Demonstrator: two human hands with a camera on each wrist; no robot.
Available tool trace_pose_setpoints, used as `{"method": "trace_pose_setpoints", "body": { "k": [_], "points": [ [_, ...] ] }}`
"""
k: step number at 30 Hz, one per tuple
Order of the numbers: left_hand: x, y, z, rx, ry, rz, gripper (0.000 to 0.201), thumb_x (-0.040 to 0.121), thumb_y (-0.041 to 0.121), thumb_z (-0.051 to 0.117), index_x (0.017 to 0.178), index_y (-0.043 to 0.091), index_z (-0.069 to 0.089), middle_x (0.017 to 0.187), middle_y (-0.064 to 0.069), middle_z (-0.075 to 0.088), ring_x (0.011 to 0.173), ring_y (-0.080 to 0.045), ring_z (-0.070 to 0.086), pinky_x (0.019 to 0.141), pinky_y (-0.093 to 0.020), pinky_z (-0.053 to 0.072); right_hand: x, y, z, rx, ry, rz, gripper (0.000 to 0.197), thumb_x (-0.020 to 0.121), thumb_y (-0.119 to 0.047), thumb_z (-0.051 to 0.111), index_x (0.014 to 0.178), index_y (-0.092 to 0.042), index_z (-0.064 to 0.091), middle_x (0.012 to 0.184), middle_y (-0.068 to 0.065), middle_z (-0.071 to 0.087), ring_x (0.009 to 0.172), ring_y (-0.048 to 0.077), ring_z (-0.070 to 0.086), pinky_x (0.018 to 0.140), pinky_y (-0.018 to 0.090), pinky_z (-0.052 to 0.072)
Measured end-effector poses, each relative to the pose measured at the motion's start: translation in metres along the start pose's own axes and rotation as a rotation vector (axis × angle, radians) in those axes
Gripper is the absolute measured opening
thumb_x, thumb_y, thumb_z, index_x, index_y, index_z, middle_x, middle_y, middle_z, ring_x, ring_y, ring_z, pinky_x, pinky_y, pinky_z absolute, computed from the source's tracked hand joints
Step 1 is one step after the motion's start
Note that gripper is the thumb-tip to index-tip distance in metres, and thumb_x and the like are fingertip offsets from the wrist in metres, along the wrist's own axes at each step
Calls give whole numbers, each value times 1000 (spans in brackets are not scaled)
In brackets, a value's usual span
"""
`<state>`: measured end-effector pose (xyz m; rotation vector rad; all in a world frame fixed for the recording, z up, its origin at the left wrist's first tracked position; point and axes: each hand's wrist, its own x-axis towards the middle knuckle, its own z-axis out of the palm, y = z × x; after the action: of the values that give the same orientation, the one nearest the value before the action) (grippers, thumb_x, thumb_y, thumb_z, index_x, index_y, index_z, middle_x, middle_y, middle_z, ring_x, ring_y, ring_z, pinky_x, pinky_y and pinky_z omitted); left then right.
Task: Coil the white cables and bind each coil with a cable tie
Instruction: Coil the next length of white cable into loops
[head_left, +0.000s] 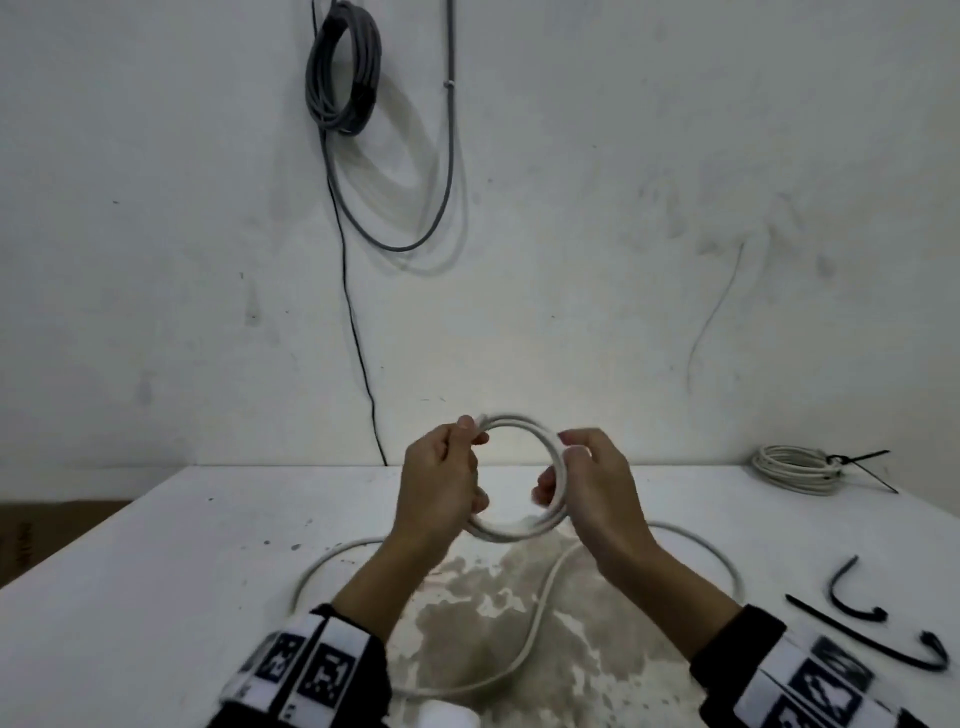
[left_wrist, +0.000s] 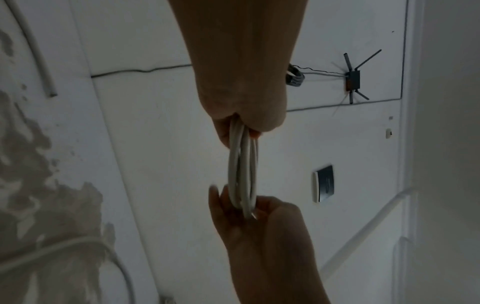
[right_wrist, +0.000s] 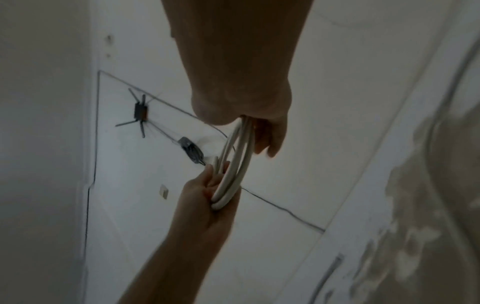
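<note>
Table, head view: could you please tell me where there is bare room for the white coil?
The table's left half, between its left edge and the loose cable, is bare. So is the far strip before the tied coil. Crowded: the black ties at near right.
</note>
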<state>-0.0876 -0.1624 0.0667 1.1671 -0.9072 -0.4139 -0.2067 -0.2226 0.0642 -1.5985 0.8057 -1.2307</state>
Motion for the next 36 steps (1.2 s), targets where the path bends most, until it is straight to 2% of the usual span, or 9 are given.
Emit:
{"method": "trace_pose_setpoints", "body": {
  "k": [3, 5, 13, 20, 23, 27, 30, 33, 36],
  "points": [
    [-3, -2, 2, 154, -243, 11, 35, 98, 27, 42, 87, 1, 63, 43, 6, 30, 34, -7, 26, 37, -19, 28, 6, 10, -24, -380, -128, -505, 38, 96, -11, 42, 132, -18, 49, 105, 2, 57, 88, 2, 54, 73, 2, 38],
    [-9, -2, 10, 200, -406, -11, 35, 98, 28, 42, 77, 6, 59, 46, 5, 30, 35, -7, 25, 37, -19, 27, 8, 18, -34, -439, -271, -743, 35, 93, -19, 51, 127, -11, 57, 109, 3, 58, 83, -8, 56, 73, 0, 38],
    [-19, -4, 47, 76, -624, -134, 29, 101, 25, 33, 81, 8, 46, 59, -1, 31, 43, -11, 26, 45, -23, 27, 6, 30, -73, -388, -54, -899, 14, 78, -18, 71, 88, -9, 76, 79, 4, 74, 70, 9, 65, 63, 20, 51],
    [-28, -27, 84, 418, -504, 276, 26, 98, 23, 40, 120, 21, 54, 92, 3, 57, 56, -5, 50, 65, -22, 43, 6, 40, -102, -397, 123, -765, 10, 78, -16, 70, 82, -11, 77, 78, 1, 74, 73, 4, 64, 66, 8, 46],
    [-34, -40, 101, 388, -326, 377, 27, 94, 19, 51, 118, 14, 61, 96, -5, 65, 61, -15, 54, 68, -20, 45, 3, 49, -111, -369, 177, -690, 9, 77, -17, 70, 82, -13, 77, 78, -7, 73, 74, -5, 63, 68, 4, 44],
    [-39, -51, 122, 300, -222, 361, 17, 89, 17, 61, 100, 13, 73, 72, -8, 71, 48, -5, 54, 55, -10, 42, -2, 52, -129, -353, 230, -560, 5, 77, -17, 73, 79, -17, 77, 74, -7, 73, 70, 2, 65, 65, 12, 47],
    [-37, -58, 133, 256, -325, 300, 14, 88, 15, 62, 94, 15, 74, 54, 9, 65, 34, -4, 45, 45, -16, 39, 2, 52, -154, -351, -5, -275, 9, 82, -23, 68, 83, -21, 77, 68, -13, 72, 57, 9, 64, 61, 20, 51],
    [-31, -67, 138, 190, -446, 156, 14, 87, 11, 62, 95, 11, 73, 37, 11, 51, 32, -7, 34, 39, -17, 32, 21, 64, -196, -419, -88, -73, 17, 88, -24, 61, 95, -18, 75, 91, -1, 75, 82, 12, 69, 75, 23, 52],
    [-26, -75, 138, 120, -539, 29, 16, 89, 5, 58, 97, 3, 71, 34, 8, 43, 32, -8, 28, 39, -16, 27, 41, 83, -240, -905, -144, 44, 19, 87, -16, 60, 99, -10, 73, 102, 3, 73, 97, 14, 65, 77, 13, 43]
  ]
}}
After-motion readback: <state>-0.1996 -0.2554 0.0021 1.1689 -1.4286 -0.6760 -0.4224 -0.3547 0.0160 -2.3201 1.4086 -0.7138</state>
